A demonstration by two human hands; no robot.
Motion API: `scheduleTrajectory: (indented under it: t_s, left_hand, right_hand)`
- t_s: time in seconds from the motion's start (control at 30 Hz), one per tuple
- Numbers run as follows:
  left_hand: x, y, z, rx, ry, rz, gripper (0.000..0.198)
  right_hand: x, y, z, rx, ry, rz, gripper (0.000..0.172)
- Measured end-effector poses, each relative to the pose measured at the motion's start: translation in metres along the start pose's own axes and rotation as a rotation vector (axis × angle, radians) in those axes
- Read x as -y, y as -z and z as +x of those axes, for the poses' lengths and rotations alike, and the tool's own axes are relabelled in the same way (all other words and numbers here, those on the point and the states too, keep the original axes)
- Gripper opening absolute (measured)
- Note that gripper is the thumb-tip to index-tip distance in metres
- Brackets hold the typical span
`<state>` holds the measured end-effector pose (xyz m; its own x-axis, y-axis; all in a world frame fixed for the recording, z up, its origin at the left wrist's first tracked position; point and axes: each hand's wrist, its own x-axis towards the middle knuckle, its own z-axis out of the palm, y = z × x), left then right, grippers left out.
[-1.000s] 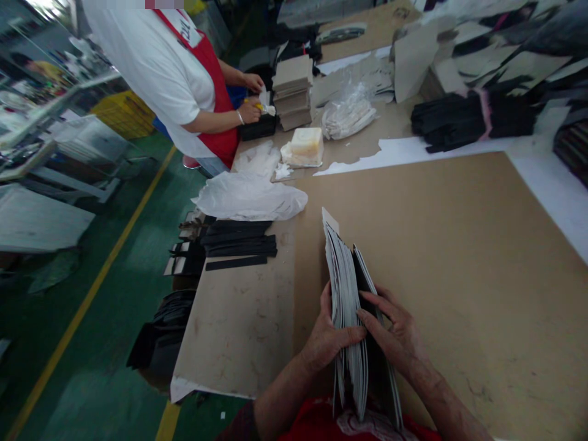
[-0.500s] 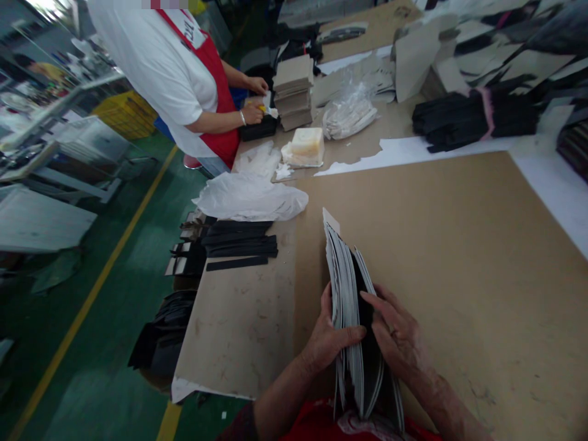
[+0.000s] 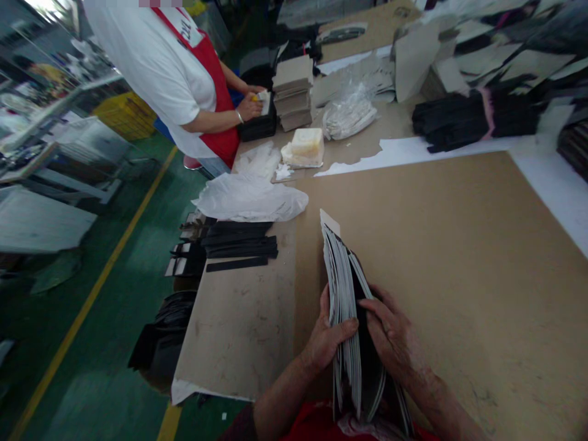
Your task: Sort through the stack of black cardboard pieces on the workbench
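A thick stack of thin black-and-white sheets [image 3: 343,282] stands on edge between my two hands, close to my body. My left hand [image 3: 327,337] is closed around its left side, the thumb pressed across the white edges. On the other side my right hand [image 3: 390,327] grips a thinner group of sheets, its thumb and finger at a gap that shows a dark face. The sheets fan apart at their lower end, near my red apron. What the sheets are made of I cannot tell.
Brown board [image 3: 441,245] covers the table under my hands. Black strips [image 3: 241,239] and a white plastic bag [image 3: 252,199] lie left. Farther back are a pale yellow block [image 3: 307,147], stacked grey boards [image 3: 293,92] and a tied black bundle [image 3: 473,119]. A co-worker [image 3: 174,73] stands beyond.
The stack and both hands have shifted slightly left. The sheets at my right hand have moved a little against the rest. The co-worker's hands have come closer together.
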<state>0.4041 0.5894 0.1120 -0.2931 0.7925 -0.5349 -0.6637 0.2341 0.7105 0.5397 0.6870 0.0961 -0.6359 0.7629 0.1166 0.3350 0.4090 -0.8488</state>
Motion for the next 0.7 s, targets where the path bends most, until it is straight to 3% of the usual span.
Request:
scheduleTrajectory:
  t_s: [0.4,0.7]
  left_hand:
    - [-0.0042,-0.0031,-0.0014,-0.015,-0.041,0.023,0.101]
    - [0.0026,0.0005,0.0028,0.016,-0.024,-0.019,0.111]
  right_hand:
    - [0.0029,0.001,0.0,-0.037,-0.015,0.007,0.021]
    - [0.0047,-0.0022,0.0017,-0.072,-0.019,-0.035,0.019]
